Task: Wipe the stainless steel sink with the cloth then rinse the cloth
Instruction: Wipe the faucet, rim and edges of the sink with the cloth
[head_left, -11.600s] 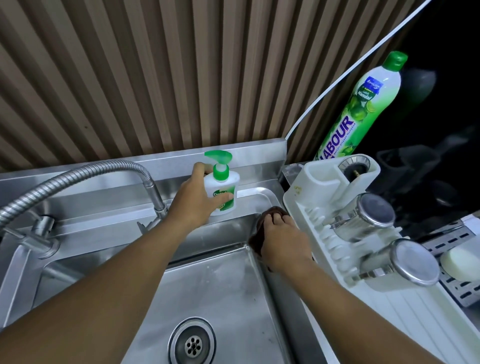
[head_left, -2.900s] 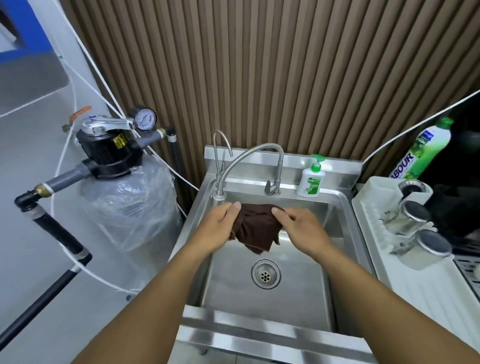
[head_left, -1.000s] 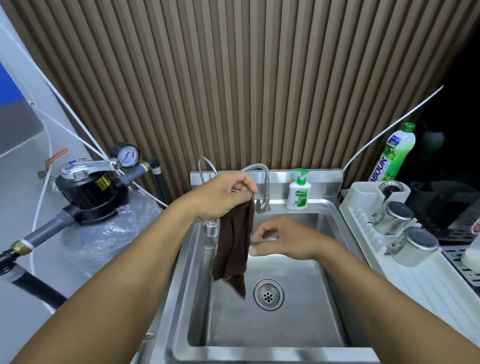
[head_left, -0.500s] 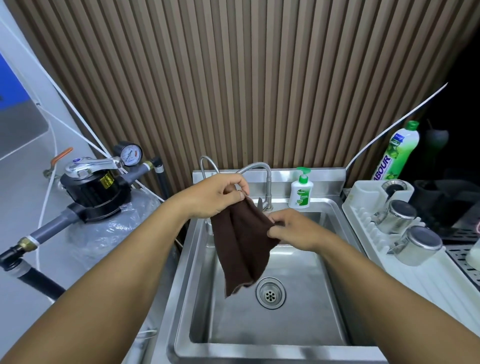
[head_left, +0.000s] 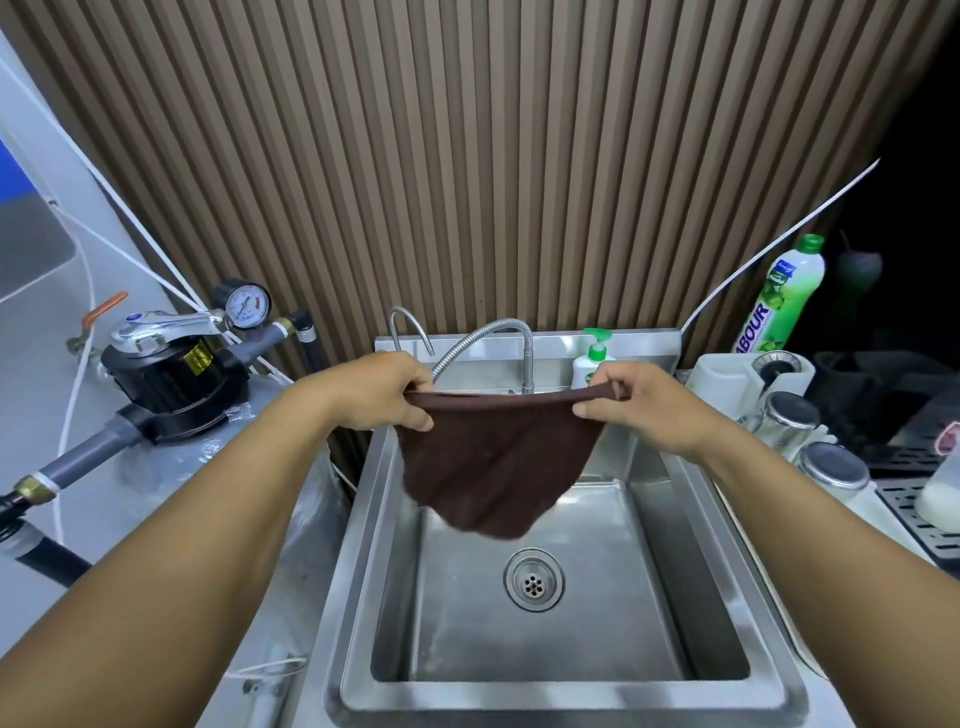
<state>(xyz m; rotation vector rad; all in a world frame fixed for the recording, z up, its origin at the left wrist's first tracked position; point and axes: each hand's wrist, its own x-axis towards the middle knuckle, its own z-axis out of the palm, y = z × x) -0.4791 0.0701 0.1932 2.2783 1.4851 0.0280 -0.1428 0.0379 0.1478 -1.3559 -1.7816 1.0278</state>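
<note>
Cloth (head_left: 496, 462) hangs stretched over the sink (head_left: 561, 696) — left hand (head_left: 382, 389) pinching its 9 o'clock corner, right hand (head_left: 636, 402) pinching the 3 o'clock corner; drain (head_left: 533, 579) lies at 6 o'clock below it.

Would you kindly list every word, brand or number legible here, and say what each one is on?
"ABOUR" on the green-capped dish soap bottle, running up its label; anything before it is hidden.
Blue logo near that bottle's top: too small to read.
Pump bottle label: largely behind the right hand, unreadable.
Pressure gauge numbers: too small.
Yellow sticker on the black valve head: blurred.
</note>
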